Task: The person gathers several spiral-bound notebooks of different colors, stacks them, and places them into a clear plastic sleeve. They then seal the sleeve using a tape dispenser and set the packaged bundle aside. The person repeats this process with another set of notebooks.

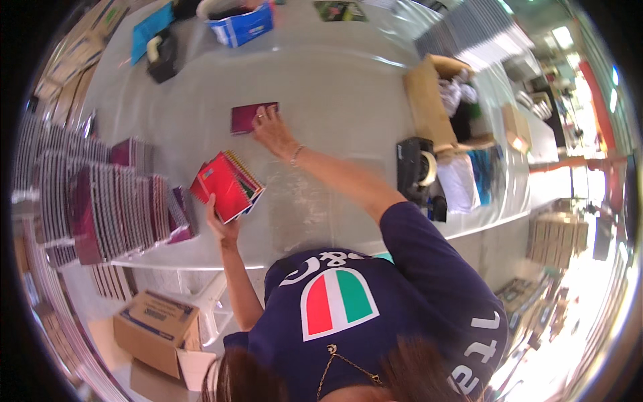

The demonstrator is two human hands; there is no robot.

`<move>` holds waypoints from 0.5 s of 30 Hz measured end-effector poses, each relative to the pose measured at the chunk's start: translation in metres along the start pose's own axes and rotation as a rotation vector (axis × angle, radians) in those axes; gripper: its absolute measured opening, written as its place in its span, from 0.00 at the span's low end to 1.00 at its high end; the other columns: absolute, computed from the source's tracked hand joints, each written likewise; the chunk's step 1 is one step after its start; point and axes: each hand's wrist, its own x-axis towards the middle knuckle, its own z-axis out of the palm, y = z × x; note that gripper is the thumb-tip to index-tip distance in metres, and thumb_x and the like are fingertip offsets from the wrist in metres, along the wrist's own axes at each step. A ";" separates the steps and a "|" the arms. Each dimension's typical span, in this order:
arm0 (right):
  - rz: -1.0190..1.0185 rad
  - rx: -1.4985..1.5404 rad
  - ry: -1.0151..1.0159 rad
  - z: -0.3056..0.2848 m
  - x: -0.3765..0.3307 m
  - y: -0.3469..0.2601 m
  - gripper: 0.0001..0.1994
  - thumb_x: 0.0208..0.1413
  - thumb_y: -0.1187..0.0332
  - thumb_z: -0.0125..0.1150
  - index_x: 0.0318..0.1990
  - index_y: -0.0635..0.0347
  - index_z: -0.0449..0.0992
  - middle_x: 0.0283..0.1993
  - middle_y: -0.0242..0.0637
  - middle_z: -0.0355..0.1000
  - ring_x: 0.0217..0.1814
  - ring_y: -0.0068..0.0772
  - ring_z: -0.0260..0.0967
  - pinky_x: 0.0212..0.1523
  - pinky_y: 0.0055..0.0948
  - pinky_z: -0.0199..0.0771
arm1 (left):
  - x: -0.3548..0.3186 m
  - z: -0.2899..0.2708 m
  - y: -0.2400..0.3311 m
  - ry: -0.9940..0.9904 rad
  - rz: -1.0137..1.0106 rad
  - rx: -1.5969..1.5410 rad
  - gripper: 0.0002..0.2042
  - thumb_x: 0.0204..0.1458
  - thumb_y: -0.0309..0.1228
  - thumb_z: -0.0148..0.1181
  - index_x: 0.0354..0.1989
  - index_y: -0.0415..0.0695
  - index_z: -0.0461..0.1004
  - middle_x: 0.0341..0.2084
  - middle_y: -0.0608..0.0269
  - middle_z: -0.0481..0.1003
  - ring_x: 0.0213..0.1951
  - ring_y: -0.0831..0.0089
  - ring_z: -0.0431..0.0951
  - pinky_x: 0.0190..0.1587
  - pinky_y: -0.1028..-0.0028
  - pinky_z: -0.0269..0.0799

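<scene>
The right hand reaches far out over the white table, its fingers spread flat and apart, fingertips resting on the near right corner of a dark maroon notebook. That notebook lies by itself on the bare middle of the table, nearer the far edge than the near one, with its long axis running roughly left to right; most of it lies left of the fingers and a little beyond them.

The left hand is close to the near edge of the table, fingers closed around the bottom of a small bundle of spiral-bound notebooks – a red cover on top, wire spines along the upper right side. The bundle is held tilted, just above the surface.

The right hand is the one on the maroon notebook; the left is well apart from it, nearer the body.

Rows of stacked spiral notebooks fill the table's left end. A black tape dispenser sits at the right edge beside an open cardboard box, and a blue box stands at the far edge.
</scene>
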 end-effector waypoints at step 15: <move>0.411 0.536 -0.148 -0.055 0.018 0.004 0.16 0.56 0.71 0.49 0.51 0.67 0.65 0.48 0.51 0.70 0.51 0.53 0.70 0.45 0.46 0.75 | 0.008 -0.011 -0.001 -0.005 -0.019 0.054 0.27 0.52 0.42 0.61 0.57 0.40 0.66 0.51 0.58 0.73 0.51 0.63 0.74 0.52 0.62 0.73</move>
